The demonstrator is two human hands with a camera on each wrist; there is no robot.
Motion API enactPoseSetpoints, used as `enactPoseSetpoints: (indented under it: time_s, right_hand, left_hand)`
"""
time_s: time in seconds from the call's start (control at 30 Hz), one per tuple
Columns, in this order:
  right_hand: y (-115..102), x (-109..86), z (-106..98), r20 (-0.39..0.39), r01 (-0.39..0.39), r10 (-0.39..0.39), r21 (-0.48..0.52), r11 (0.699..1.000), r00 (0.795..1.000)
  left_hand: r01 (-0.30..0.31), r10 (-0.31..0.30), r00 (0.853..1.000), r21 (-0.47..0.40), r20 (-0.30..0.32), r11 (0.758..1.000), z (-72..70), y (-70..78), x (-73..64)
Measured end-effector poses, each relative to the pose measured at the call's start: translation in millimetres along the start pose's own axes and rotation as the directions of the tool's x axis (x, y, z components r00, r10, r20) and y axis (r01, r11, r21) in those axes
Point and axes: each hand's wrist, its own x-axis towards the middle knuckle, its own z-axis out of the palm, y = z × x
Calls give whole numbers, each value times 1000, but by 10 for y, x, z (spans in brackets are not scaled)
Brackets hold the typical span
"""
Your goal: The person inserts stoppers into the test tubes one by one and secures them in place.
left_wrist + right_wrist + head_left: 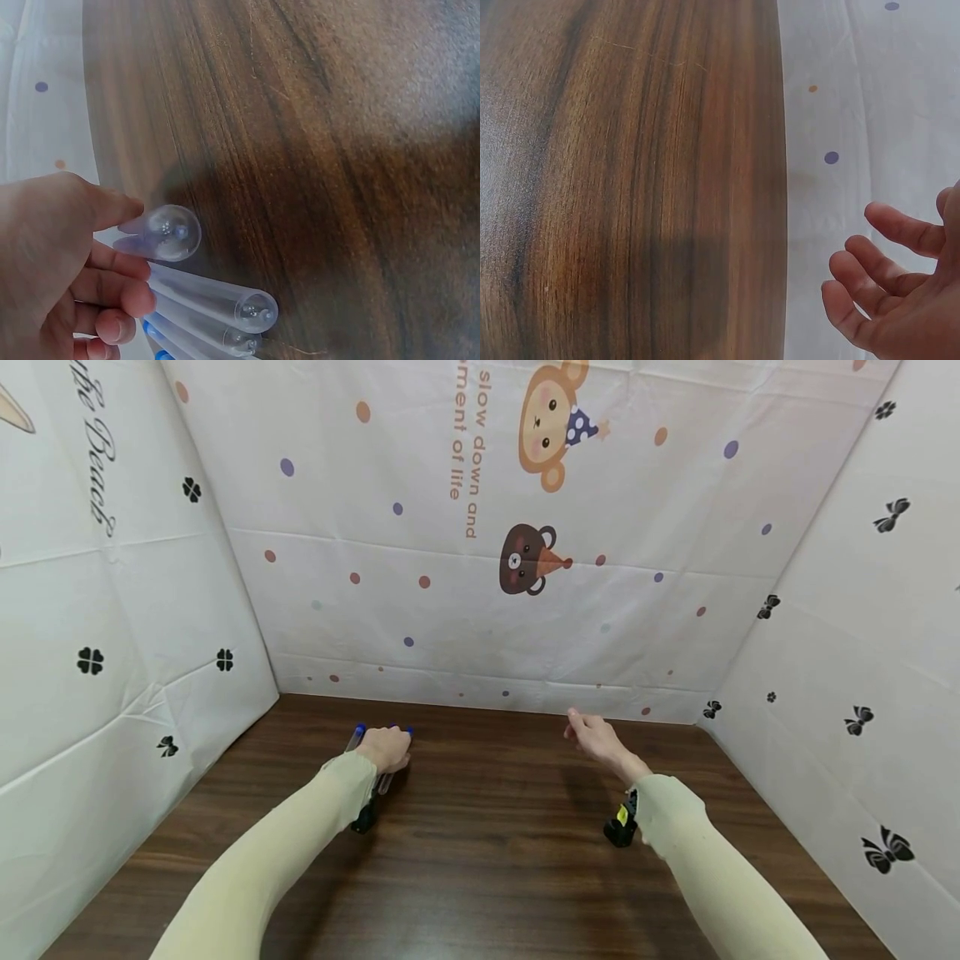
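At the left of the table, my left hand [385, 749] pinches a clear plastic test tube [176, 234] between thumb and fingers. Its rounded end points toward the left wrist camera. Beneath that hand, several more clear tubes [217, 298] lie side by side on the wood, partly covered by the fingers. Blue caps [360, 728] show at the far ends of the tubes in the head view. My right hand [597, 737] hovers over the far right part of the table, fingers loosely curled, with nothing in its grasp [889, 289].
The dark wood table [480, 827] ends at a white patterned cloth wall [465, 610] behind both hands. Similar cloth walls stand at the left [112, 693] and right [832, 710]. A black wrist-worn device [620, 828] sits below the right wrist.
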Motion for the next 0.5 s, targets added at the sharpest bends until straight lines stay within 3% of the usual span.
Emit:
enactPoseSetpoints:
  time_s: [0.5]
  right_hand:
    - [-5, -9, 10, 1, 11, -11, -63, 998, 1000]
  left_hand:
    - [3, -3, 1000, 8, 19, 1000, 22, -12, -21]
